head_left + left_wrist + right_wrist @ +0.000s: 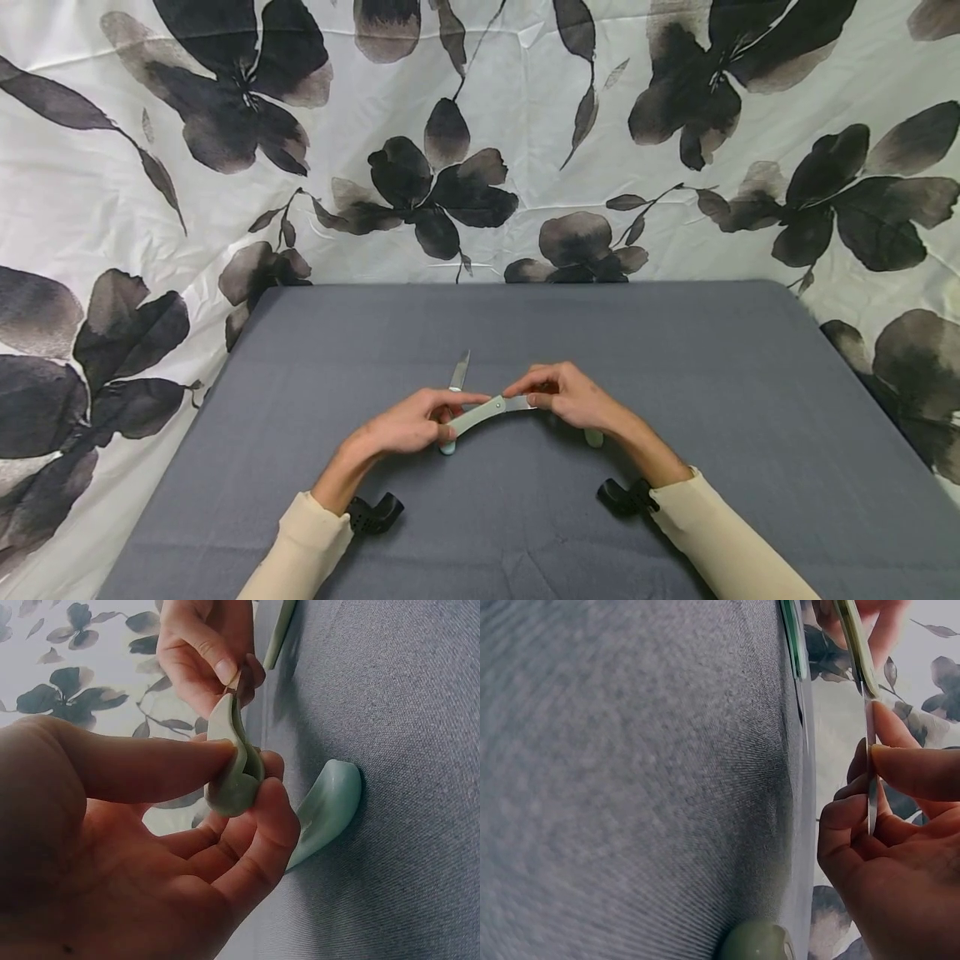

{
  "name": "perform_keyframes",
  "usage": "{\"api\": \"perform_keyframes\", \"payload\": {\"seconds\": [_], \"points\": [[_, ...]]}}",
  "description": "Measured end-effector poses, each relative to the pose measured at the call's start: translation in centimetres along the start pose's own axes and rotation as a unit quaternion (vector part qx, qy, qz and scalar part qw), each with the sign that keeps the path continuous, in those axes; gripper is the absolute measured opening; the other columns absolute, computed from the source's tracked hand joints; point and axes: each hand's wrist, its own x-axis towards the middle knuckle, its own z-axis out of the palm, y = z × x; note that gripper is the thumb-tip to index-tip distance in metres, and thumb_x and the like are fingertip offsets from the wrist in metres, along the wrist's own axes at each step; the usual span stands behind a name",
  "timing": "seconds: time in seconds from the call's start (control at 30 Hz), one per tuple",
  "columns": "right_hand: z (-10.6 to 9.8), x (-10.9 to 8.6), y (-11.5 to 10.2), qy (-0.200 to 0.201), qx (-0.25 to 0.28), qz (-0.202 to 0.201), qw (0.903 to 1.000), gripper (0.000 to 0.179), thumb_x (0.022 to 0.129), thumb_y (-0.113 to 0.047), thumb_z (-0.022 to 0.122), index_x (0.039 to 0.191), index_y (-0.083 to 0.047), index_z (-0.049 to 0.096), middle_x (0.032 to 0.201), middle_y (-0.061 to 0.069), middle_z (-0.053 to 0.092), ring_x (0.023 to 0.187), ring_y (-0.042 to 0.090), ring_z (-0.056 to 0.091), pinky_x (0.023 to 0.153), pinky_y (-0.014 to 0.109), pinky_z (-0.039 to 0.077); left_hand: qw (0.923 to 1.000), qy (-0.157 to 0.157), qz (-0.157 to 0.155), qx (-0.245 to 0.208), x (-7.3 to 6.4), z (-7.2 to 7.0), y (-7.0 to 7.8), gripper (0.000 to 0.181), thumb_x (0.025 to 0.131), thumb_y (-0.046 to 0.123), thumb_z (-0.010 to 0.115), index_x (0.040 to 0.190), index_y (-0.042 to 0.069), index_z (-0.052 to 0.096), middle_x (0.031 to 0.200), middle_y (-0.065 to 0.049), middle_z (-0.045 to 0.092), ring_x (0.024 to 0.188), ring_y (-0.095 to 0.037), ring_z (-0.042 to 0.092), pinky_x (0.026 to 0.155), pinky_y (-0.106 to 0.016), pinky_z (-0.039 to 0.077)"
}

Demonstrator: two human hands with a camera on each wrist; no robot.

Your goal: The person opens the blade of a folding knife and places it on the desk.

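My left hand (412,421) grips the pale green handle (478,417) of a folding knife, thumb on one side and fingers on the other. The knife is unfolded, and my right hand (570,396) pinches its metal blade (871,787) between thumb and fingers. In the left wrist view the slot runs along the held handle (225,769). Behind my left hand, a second folding knife (460,372) lies open on the table, its light turquoise handle (334,799) partly hidden. Below my right wrist shows the end of another green handle (594,437); the rest is hidden.
A grey cloth covers the table (675,358). Behind it hangs a white curtain (555,192) with dark flower prints. Black wrist cameras (378,512) sit at both cuffs, close above the cloth.
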Motion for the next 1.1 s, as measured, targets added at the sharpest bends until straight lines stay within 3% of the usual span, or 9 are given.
{"api": "perform_keyframes", "payload": {"seconds": [0.33,0.57,0.7,0.9,1.1], "points": [[-0.1,0.0,0.0,-0.01,-0.005,-0.004,0.9999,0.028,0.099,0.004,0.06,0.115,-0.008,0.081,0.1,0.018,0.071,0.078,0.009,0.05,0.073,0.024,0.041,0.9998,-0.003,-0.008,0.019,0.1,0.3,0.2,0.071,0.083,-0.007,0.053,0.148,0.022,0.061,0.092,-0.01,0.065,0.071,-0.011,0.046,0.068,-0.025,0.039],[0.1,-0.1,0.2,-0.026,-0.003,-0.023,0.9994,0.028,0.099,0.004,0.059,0.114,-0.007,0.08,0.095,0.018,0.069,0.075,0.008,0.049,0.069,0.025,0.04,0.9994,-0.005,-0.015,0.03,0.0,0.5,0.2,0.072,0.082,-0.007,0.051,0.146,0.024,0.062,0.105,-0.012,0.069,0.082,-0.015,0.054,0.072,-0.028,0.042],[0.2,-0.1,0.3,-0.027,-0.007,-0.025,0.9993,0.028,0.099,0.003,0.059,0.114,-0.007,0.08,0.095,0.016,0.069,0.076,0.008,0.049,0.07,0.025,0.041,0.9994,-0.006,-0.013,0.032,0.0,0.5,0.2,0.071,0.083,-0.007,0.051,0.146,0.024,0.062,0.102,-0.012,0.069,0.078,-0.014,0.053,0.07,-0.028,0.041],[-0.1,0.1,0.2,0.03,0.005,0.004,0.9995,0.024,0.099,-0.002,0.064,0.115,-0.01,0.08,0.106,0.017,0.075,0.085,0.009,0.059,0.076,0.023,0.049,0.9992,0.019,0.008,0.034,-0.2,0.9,0.1,0.067,0.088,-0.004,0.055,0.148,0.024,0.06,0.095,-0.009,0.066,0.071,-0.011,0.05,0.066,-0.026,0.042],[-0.6,0.7,0.5,0.115,0.098,0.044,0.9875,0.026,0.095,0.0,0.07,0.121,0.0,0.075,0.114,0.029,0.069,0.092,0.01,0.066,0.079,0.021,0.054,0.9979,0.048,0.04,0.015,0.2,2.2,0.4,0.062,0.093,0.0,0.062,0.152,0.018,0.056,0.106,-0.01,0.069,0.082,-0.012,0.061,0.067,-0.024,0.05]]}}
